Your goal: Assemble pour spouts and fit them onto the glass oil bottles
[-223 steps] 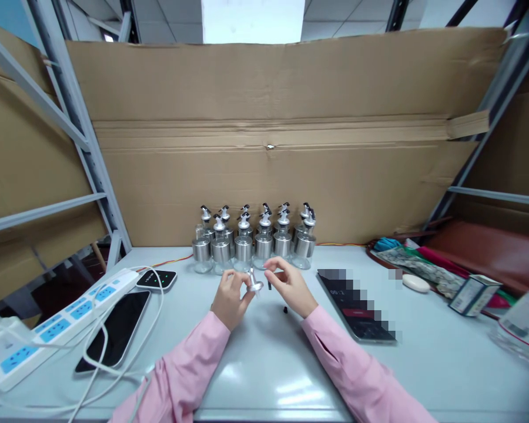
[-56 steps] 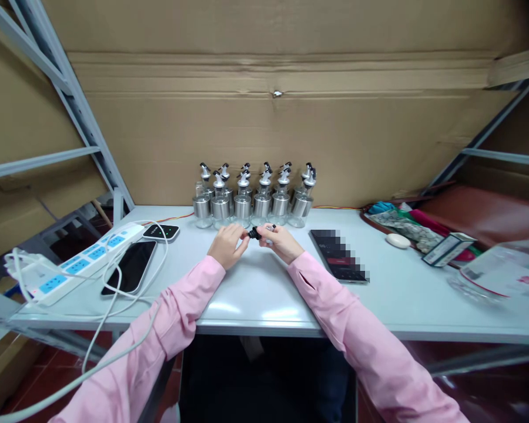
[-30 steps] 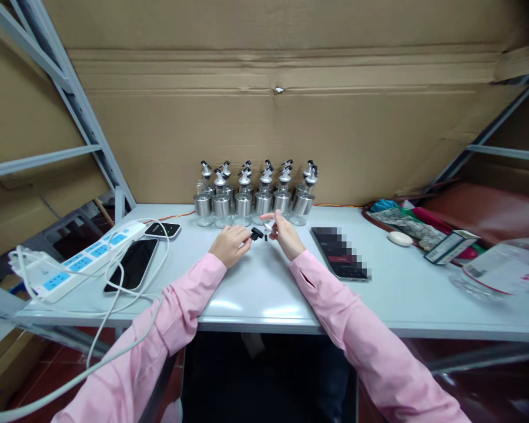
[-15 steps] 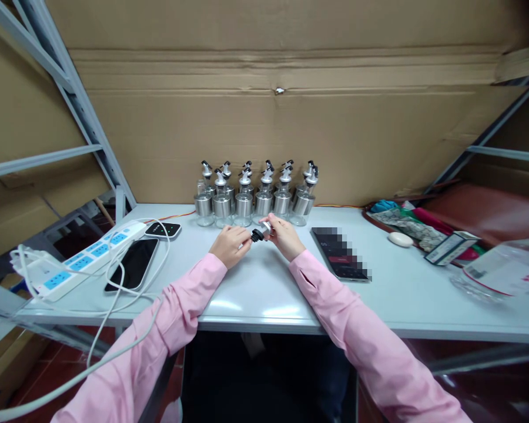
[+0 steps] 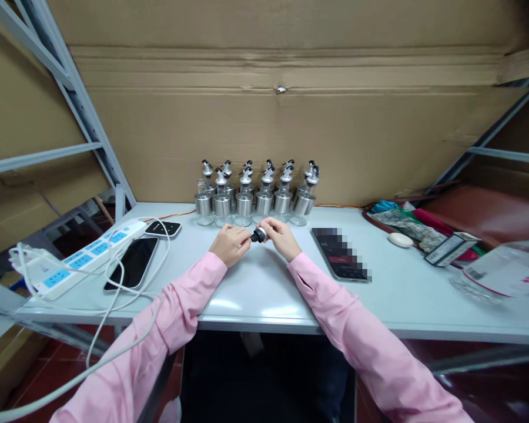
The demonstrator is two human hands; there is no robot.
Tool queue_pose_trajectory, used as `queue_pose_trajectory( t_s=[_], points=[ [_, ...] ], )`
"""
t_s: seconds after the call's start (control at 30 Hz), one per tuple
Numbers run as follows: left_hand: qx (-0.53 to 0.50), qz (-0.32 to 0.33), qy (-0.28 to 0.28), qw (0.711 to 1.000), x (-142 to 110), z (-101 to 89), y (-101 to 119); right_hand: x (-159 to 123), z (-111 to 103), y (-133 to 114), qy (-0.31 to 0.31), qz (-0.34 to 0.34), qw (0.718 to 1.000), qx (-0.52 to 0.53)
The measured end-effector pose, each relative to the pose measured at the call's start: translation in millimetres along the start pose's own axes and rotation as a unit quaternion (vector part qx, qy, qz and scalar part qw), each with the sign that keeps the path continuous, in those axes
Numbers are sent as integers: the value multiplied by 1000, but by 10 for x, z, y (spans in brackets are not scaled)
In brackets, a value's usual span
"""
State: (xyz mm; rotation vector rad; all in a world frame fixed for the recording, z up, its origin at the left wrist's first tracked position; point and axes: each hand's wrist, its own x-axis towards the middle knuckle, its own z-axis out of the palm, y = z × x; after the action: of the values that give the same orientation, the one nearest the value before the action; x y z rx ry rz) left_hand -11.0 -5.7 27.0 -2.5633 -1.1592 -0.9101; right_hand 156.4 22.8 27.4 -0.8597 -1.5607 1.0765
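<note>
Between my two hands, a little above the white tabletop, is a pourer stopper [image 5: 258,235] with a black ribbed plug and a silver cap. The fingers of my left hand [image 5: 231,244] are closed on its black end, pointing left. My right hand [image 5: 282,237] grips the silver cap from the right and covers part of it. Just beyond my hands stand several glass bottles [image 5: 244,207] with steel sleeves, in two rows. Most carry silver and black pourers. The front bottle at the left end [image 5: 204,207] has a bare glass neck.
On the left lie a white power strip [image 5: 83,258] with looping cables, a black phone [image 5: 134,264] and a small black device [image 5: 163,229]. A partly blurred phone [image 5: 339,254] lies right. Farther right are a white oval object [image 5: 400,239], a small box [image 5: 452,248] and plastic packaging [image 5: 502,270].
My right hand has shifted slightly left and turned the pourer's silver cap, which now shows less between the fingers. My left hand has stayed nearly still.
</note>
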Motion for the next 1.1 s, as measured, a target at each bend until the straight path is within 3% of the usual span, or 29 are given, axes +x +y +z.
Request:
queue_pose_trajectory(
  t_s=[0.1, 0.27, 0.4, 0.57, 0.73, 0.87, 0.93, 1.0, 1.1],
  points=[
    [10, -21, 10, 1000, 7, -2, -1, -36, 19, -39, -31, -8, 999, -2],
    [-5, -34, 12, 999, 3, -1, 3, -70, 59, -43, -76, -61, 987, -126],
    [-9, -39, 10, 999, 5, -9, 13, -10, 74, -28, -117, -77, 978, -153],
    [-7, -72, 13, 997, 10, -33, 7, 76, 111, -44, -132, -71, 978, -147],
    [-11, -118, -31, 992, 1, -21, 1, 78, 111, 12, -131, -49, 982, -124],
    [-18, -136, -52, 989, 35, -35, 16, 46, 99, 34, -110, -76, 978, -162],
    [-39, -175, -13, 984, 53, -116, 112, 21, 108, 5, -85, -95, 978, -166],
    [-102, -208, 67, 970, 29, -275, 327, -8, 122, -42, -61, -111, 979, -159],
    [-245, -174, 167, 939, -157, -640, 842, -46, 140, -104, -48, -124, 980, -149]
  ],
)
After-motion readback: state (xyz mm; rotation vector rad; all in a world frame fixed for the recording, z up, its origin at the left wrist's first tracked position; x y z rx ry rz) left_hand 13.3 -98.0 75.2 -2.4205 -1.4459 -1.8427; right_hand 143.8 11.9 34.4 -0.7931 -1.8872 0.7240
